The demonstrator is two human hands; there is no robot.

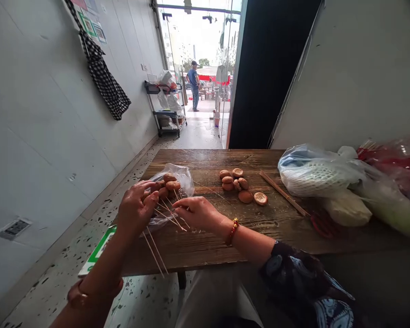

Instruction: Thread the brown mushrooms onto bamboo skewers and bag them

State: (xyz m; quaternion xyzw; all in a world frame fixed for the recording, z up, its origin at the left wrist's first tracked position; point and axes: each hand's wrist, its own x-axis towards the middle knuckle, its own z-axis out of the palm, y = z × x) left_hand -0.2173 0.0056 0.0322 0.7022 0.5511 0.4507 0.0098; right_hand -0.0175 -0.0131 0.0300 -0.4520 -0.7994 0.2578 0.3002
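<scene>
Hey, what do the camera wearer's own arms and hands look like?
The left hand is ungloved, with a thick reddish-brown bangle up the forearm. The ungloved right hand has a red-and-gold bracelet and a dark sleeve patterned pale blue.

On the worktop [198,157], a gap is being left between the plastic bag [187,176] and the loose mushrooms [243,183], crossed by a thin stick [210,190]; farther right, passage is being blocked by bagged vegetables [324,177].

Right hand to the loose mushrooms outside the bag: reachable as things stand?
Likely yes. The right hand is close to the loose mushrooms, which sit uncovered on the tabletop; a thin stick lying flat nearby shouldn't block it.
</scene>
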